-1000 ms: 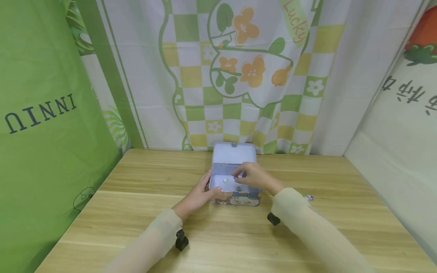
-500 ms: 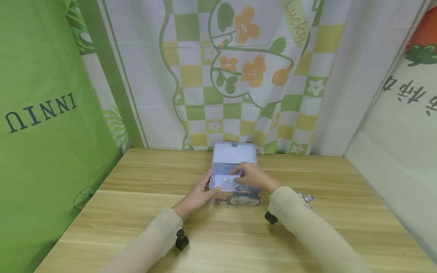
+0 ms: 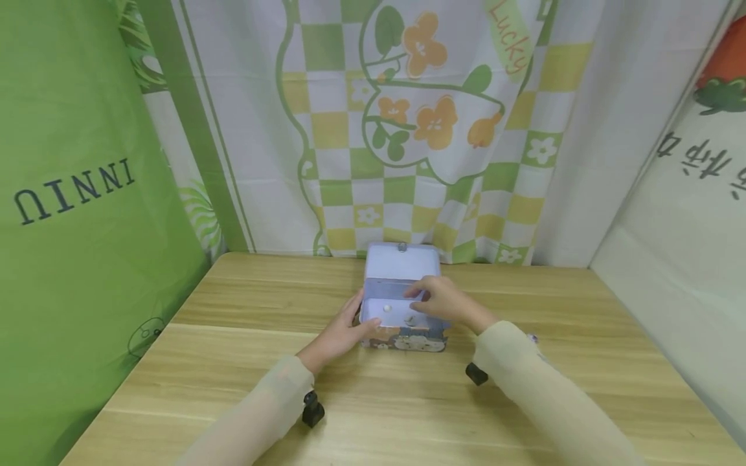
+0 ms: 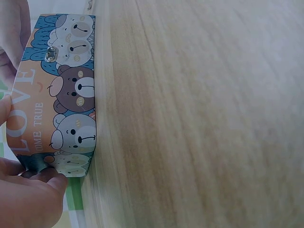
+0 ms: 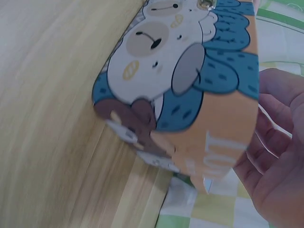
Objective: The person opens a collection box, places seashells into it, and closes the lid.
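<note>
Head view: you've got the lilac-lined box (image 3: 402,340) sitting on the surface (image 3: 280,291), lid (image 3: 402,261) up near the curtain (image 3: 326,133). Inside there's a small round white piece (image 3: 387,309), plus a tiny greyish thing (image 3: 410,320) by the front edge that's too small for me to make out. Your left hand (image 3: 337,330) is gripping the box, thumb over the front rim and fingers along the side. Your right hand (image 3: 449,301) is above the inside, fingers bent, with a gap between thumb and index; I can't see anything between them. There's also a small purple-and-white thing (image 3: 533,338) just past your right sleeve.

As for writing, the left wrist view gets the box front best: "LOVE" in big white letters, "COME TRUE" smaller, cartoon bears and a metal clasp (image 4: 51,53). Curtain says "Lucky", the green cloth (image 3: 70,272) shows "UINNI" left to right, and the pale cloth (image 3: 670,213) has dark tilted characters I can't fully read.
</note>
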Demonstrator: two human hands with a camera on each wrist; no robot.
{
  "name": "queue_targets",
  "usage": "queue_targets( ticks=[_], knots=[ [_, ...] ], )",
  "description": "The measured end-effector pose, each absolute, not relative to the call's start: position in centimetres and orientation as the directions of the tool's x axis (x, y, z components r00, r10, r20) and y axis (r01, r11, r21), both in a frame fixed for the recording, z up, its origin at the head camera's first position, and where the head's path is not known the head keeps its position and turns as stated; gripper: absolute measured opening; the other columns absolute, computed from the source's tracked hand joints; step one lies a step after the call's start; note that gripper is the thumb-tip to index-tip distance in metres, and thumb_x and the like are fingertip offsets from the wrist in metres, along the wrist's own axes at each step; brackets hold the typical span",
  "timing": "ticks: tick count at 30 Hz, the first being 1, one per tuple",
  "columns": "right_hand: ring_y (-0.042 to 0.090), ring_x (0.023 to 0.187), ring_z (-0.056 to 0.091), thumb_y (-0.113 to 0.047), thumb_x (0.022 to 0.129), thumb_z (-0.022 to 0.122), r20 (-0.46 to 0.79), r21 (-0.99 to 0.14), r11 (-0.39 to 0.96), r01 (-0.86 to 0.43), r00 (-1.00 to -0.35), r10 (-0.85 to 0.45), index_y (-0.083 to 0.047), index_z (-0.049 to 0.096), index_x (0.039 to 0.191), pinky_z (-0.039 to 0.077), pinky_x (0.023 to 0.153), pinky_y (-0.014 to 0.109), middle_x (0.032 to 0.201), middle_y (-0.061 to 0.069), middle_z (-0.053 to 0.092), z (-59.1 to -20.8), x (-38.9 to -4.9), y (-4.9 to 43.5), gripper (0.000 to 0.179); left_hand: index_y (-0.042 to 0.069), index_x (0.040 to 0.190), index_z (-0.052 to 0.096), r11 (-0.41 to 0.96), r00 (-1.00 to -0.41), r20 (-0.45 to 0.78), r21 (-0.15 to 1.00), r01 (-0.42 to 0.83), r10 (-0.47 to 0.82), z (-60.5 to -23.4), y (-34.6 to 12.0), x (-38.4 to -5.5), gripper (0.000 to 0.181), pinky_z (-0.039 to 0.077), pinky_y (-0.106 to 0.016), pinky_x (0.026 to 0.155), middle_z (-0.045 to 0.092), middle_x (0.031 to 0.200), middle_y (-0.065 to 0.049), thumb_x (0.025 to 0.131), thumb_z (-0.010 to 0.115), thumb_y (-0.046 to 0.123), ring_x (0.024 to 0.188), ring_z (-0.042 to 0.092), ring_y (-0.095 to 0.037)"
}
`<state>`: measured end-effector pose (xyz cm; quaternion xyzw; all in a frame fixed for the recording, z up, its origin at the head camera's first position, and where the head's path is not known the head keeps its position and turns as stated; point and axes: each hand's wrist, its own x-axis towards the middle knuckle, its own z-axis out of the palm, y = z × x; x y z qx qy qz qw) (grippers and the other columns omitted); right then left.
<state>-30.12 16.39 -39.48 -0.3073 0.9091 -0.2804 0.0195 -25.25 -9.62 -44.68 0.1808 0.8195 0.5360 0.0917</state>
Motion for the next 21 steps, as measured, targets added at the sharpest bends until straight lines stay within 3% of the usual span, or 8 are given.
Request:
queue_targets(
  ticks=[9, 21],
  knots=[
    [0.018, 0.087, 0.063, -0.007, 0.09, 0.074, 0.19, -0.504, 0.636, -0.585, -0.793, -0.579, -0.005, 0.075, 0.111, 0.055, 0.073, 0.031, 0.105, 0.005, 0.071, -39.2, -29.1, 19.0, 0.021, 0.015, 0.162, 0.003, 0.371, -0.921, 0.039, 0.908, 0.194, 0.387, -44.8, -9.6, -25.3, 0.09, 0.023, -0.049, 0.119, 0.002, 0.167, -0.015, 0.1, 0.059, 0.048, 0.15, 0.015, -0.034],
    [0.018, 0.082, 0.062, -0.004, 0.09, 0.072, 0.19, -0.563, 0.634, -0.531, -0.829, -0.526, 0.0, 0.073, 0.11, 0.055, 0.064, 0.028, 0.103, 0.011, 0.071, -38.8, -27.7, 22.9, 0.02, 0.015, 0.162, 0.002, 0.364, -0.919, 0.047, 0.909, 0.202, 0.391, -44.9, -9.6, -25.3, 0.092, 0.02, -0.052, 0.119, 0.0, 0.167, -0.015, 0.099, 0.059, 0.05, 0.15, 0.013, -0.034]
  ],
)
